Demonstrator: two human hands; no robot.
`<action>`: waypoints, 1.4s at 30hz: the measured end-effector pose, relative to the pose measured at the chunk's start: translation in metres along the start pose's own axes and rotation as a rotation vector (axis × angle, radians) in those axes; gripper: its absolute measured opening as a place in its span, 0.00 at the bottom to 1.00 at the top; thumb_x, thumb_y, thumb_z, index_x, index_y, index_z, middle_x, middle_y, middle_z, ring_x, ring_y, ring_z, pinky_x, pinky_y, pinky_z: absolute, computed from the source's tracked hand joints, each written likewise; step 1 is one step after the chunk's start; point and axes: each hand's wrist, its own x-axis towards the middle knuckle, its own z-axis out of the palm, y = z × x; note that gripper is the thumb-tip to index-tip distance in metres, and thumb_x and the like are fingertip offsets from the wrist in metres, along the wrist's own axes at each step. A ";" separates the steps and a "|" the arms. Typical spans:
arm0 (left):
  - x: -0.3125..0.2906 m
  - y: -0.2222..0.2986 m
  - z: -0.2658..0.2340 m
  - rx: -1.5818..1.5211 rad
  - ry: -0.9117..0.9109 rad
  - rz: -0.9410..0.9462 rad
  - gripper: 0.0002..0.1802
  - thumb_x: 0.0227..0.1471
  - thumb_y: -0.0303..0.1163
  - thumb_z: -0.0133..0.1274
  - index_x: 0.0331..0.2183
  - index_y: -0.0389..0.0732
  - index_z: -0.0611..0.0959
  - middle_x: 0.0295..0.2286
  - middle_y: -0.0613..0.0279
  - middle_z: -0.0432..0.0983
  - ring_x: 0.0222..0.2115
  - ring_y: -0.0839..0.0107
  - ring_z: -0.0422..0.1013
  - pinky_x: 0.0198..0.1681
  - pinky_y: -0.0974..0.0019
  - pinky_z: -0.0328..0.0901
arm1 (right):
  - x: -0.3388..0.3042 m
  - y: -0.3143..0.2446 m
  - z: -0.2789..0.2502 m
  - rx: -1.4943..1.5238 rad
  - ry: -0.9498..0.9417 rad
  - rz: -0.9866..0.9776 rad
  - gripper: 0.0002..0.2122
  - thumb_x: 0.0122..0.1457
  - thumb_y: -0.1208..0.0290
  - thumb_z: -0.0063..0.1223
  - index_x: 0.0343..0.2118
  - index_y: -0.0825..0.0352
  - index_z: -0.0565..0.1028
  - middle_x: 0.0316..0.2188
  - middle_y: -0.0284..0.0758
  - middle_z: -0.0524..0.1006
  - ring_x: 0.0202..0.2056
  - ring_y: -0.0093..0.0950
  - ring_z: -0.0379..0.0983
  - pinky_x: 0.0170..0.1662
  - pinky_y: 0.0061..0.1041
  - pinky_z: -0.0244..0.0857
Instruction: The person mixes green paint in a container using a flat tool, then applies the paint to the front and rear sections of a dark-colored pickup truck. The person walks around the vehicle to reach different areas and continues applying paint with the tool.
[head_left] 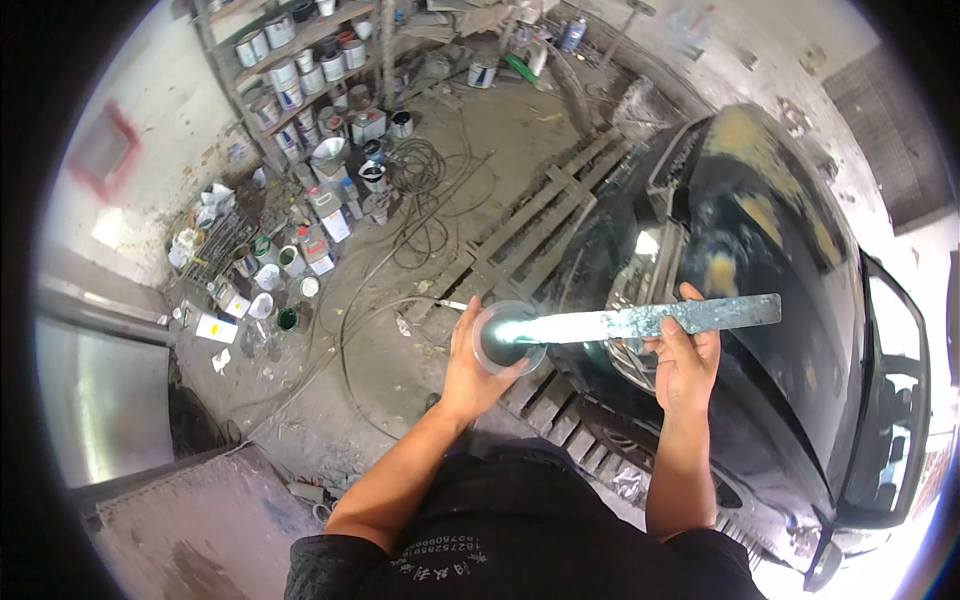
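Note:
My left hand point(470, 370) is wrapped round a clear plastic cup point(482, 343) with dark contents, held out in front of my body. Between the fingers and thumb of my right hand point(688, 360) is a long, flat, paint-stained mixing stick point(640, 321). Its left end reaches into the mouth of the cup and shines brightly there; the other end sticks out past my right hand. How deep the contents are cannot be made out.
A dark car point(740, 260) with sanded, yellowish patches stands at the right, beside wooden pallets point(540, 230). Paint cans crowd the shelves point(300, 50) at the upper left. Bottles and tubs point(290, 260) stand on the floor, with a coiled hose point(425, 175) beside them.

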 end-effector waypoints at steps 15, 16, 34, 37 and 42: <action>0.040 -0.026 -0.076 0.155 0.304 -0.116 0.46 0.35 0.36 0.72 0.55 0.37 0.69 0.61 0.40 0.54 0.61 0.48 0.57 0.62 0.53 0.57 | 0.101 0.032 0.123 -0.030 -0.371 0.080 0.25 0.60 0.79 0.54 0.60 0.74 0.62 0.36 0.33 0.76 0.34 0.22 0.73 0.36 0.22 0.69; 0.044 -0.029 -0.078 0.176 0.328 -0.121 0.46 0.35 0.35 0.72 0.55 0.37 0.68 0.61 0.39 0.54 0.61 0.48 0.57 0.62 0.53 0.57 | 0.107 0.033 0.136 -0.063 -0.417 0.077 0.25 0.60 0.79 0.55 0.60 0.75 0.62 0.36 0.33 0.76 0.34 0.21 0.73 0.37 0.22 0.69; 0.056 -0.081 -0.163 0.208 0.561 -0.182 0.46 0.34 0.34 0.73 0.54 0.34 0.68 0.61 0.37 0.55 0.60 0.42 0.56 0.62 0.49 0.55 | 0.135 0.095 0.401 -0.439 -1.390 -0.090 0.35 0.52 0.68 0.67 0.60 0.72 0.61 0.32 0.37 0.79 0.34 0.26 0.78 0.40 0.26 0.70; 0.054 -0.104 -0.202 0.207 0.601 -0.147 0.46 0.34 0.34 0.73 0.54 0.35 0.68 0.61 0.37 0.54 0.61 0.42 0.56 0.62 0.49 0.55 | 0.121 0.103 0.454 -0.511 -1.477 -0.023 0.23 0.54 0.74 0.64 0.51 0.69 0.66 0.36 0.33 0.77 0.38 0.20 0.73 0.42 0.22 0.68; 0.049 -0.127 -0.270 0.203 0.657 -0.206 0.46 0.35 0.33 0.72 0.55 0.36 0.68 0.61 0.39 0.54 0.61 0.42 0.55 0.62 0.49 0.55 | 0.103 0.125 0.527 -0.472 -1.516 -0.139 0.30 0.54 0.65 0.65 0.55 0.72 0.63 0.27 0.36 0.77 0.29 0.24 0.75 0.35 0.25 0.69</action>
